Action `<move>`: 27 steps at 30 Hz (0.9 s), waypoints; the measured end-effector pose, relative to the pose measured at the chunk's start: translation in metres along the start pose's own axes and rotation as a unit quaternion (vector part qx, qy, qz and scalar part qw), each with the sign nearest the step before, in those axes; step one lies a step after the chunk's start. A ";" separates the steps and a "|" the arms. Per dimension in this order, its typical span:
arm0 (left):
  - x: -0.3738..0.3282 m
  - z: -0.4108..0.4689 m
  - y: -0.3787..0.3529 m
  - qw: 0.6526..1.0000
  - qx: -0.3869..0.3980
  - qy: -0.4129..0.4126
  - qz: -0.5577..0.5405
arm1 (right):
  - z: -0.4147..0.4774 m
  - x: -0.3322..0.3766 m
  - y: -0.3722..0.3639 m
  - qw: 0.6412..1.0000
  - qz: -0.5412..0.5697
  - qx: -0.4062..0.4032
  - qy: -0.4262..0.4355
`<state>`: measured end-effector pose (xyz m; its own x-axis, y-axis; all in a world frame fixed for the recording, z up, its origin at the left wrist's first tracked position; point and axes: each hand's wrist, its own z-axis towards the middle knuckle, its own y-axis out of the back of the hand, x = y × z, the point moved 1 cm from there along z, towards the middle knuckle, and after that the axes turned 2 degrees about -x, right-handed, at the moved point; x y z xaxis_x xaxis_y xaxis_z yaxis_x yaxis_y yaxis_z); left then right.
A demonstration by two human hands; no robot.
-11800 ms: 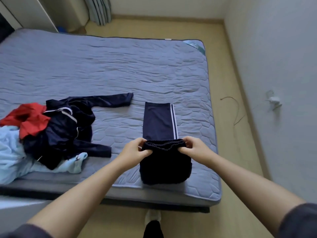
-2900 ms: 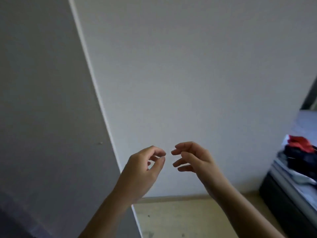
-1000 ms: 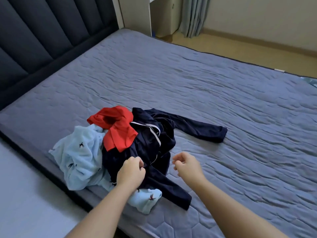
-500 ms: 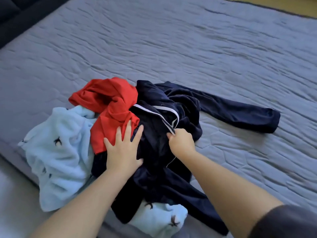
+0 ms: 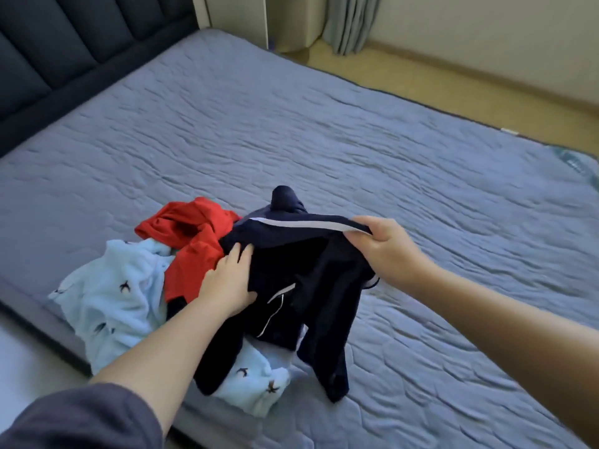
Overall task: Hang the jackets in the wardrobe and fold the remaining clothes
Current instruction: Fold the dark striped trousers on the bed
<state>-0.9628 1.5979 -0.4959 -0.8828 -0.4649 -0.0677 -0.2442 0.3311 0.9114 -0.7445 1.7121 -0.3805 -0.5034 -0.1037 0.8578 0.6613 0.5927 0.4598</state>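
Your right hand (image 5: pixel 385 251) is closed on the navy jacket (image 5: pixel 291 270). Thumb and curled fingers pinch the edge that carries the white stripe (image 5: pixel 304 223) and hold that edge up off the bed (image 5: pixel 324 140). Your left hand (image 5: pixel 230 280) lies flat on the jacket's dark cloth at 9 o'clock from the right hand, fingers straight and gripping nothing. Whether the thumb tucks under a fold is hard to tell against the dark fabric. The jacket sits in the near part of the bed, about 7 o'clock from the mattress centre, draped from the lifted edge. One sleeve (image 5: pixel 330 361) trails toward 5 o'clock onto the quilted cover, and another dark length (image 5: pixel 217 361) runs toward 7 o'clock beneath your left forearm. A red garment (image 5: pixel 191 234) lies bunched at 10 o'clock of the jacket, touching it. A pale blue fleece (image 5: pixel 113 296) with small dark bird prints spreads at 8 o'clock. It lies partly under the red piece and the jacket, and reaches the near edge of the bed. A dark padded headboard (image 5: pixel 64 43) stands at 11 o'clock of the view, a grey curtain (image 5: pixel 350 21) at 1 o'clock, and wooden floor (image 5: pixel 453 79) shows past the far side of the bed.
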 end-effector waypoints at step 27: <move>-0.379 -0.384 0.371 0.763 -0.156 -0.344 -0.525 | -0.378 0.127 0.310 0.987 -0.052 -0.096 0.117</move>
<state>-0.5647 1.5820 0.0238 -0.2942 0.2370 -0.9259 -0.9489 -0.1886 0.2532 -0.3933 1.5801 -0.0422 -0.4479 -0.3508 0.8224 0.7173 0.4081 0.5647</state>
